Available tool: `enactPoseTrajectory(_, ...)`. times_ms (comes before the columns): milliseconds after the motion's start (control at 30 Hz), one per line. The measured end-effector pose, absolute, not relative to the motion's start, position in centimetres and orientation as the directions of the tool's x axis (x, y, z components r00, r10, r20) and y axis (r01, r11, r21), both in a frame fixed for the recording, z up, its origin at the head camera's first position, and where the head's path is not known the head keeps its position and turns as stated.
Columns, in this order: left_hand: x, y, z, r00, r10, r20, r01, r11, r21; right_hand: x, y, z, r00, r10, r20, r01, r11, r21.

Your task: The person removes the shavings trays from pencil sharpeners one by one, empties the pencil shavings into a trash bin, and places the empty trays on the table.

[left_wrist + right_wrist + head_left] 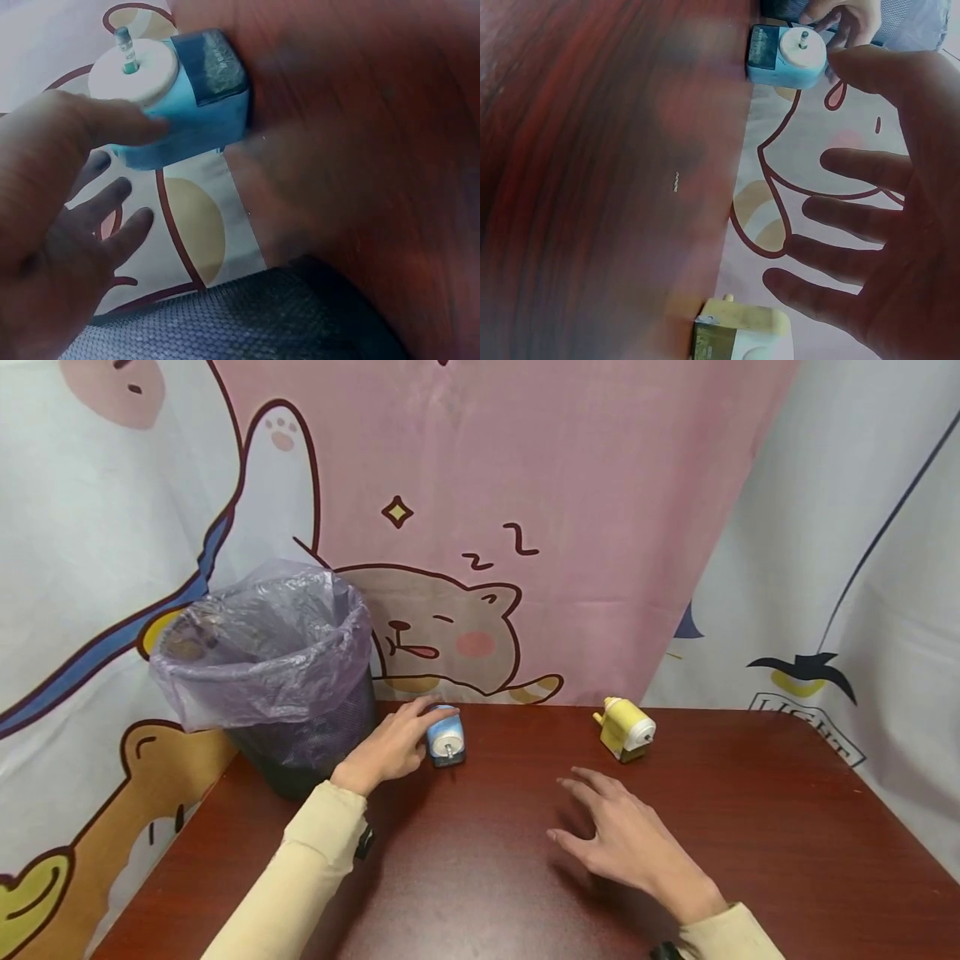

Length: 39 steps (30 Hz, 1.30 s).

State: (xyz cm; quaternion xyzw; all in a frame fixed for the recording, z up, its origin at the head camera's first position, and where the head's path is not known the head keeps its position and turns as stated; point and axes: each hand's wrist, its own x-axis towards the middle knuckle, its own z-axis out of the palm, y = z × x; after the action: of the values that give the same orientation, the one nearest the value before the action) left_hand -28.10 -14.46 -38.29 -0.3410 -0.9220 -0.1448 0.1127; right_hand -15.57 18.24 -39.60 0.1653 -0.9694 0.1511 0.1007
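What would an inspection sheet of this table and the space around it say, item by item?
Surface: glossy reddish-brown tabletop.
Work items: blue device and yellow device, both near the far edge.
Clutter: small pale fleck.
Hands: left hand at the blue device, contact unclear; right hand holds nothing, fingers spread.
Cables: nothing seen.
Surroundings: cartoon-printed cloth behind; dark mesh bin with purplish liner at left.

The left sleeve is long and cream, like pale butter. Near its end a line goes round, and the cloth makes a wide cuff with little folds. The right sleeve is cream too, but just its end shows. A small black thing peeks out under the left sleeve. The left hand and right hand are bare.
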Motion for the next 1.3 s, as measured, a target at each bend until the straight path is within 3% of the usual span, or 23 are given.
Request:
enactPoseTrajectory(133, -28.6, -14.1, -38.2, -0.757, 0.612, 0.229, 0.654, 0.72, 0.233, -15.7, 18.1, -39.6, -0.93, -0.291, 0.224, -0.346, 0.898, -0.271)
enactPoseTrajectory(300, -28.7, -13.5, -38.2, -0.766, 0.6, 0.228, 0.642, 0.73, 0.236, -15.9, 18.2, -39.5, -0.935, -0.29, 0.206, -0.34, 0.899, -0.277)
enactPoseTrajectory(567, -28.0, -12.9, -37.9, -0.842, 0.495, 0.214, 0.537, 0.802, 0.26, -15.9, 18.2, -39.5, -0.942, -0.285, 0.178, -0.327, 0.9, -0.287)
enactPoseTrajectory(933, -27.5, -12.2, -37.2, -0.9, 0.383, 0.21, 0.429, 0.863, 0.266, -15.9, 18.3, -39.4, -0.944, -0.289, 0.16, -0.324, 0.902, -0.285)
enactPoseTrajectory(1067, -27.8, -11.8, -37.1, -0.903, 0.372, 0.214, 0.419, 0.874, 0.248, -16.0, 18.5, -39.5, -0.943, -0.287, 0.17, -0.326, 0.902, -0.282)
enactPoseTrajectory(1300, -28.5, -11.2, -37.7, -0.88, 0.466, 0.091, 0.467, 0.815, 0.343, -15.9, 18.8, -39.5, -0.946, -0.285, 0.158, -0.319, 0.905, -0.28)
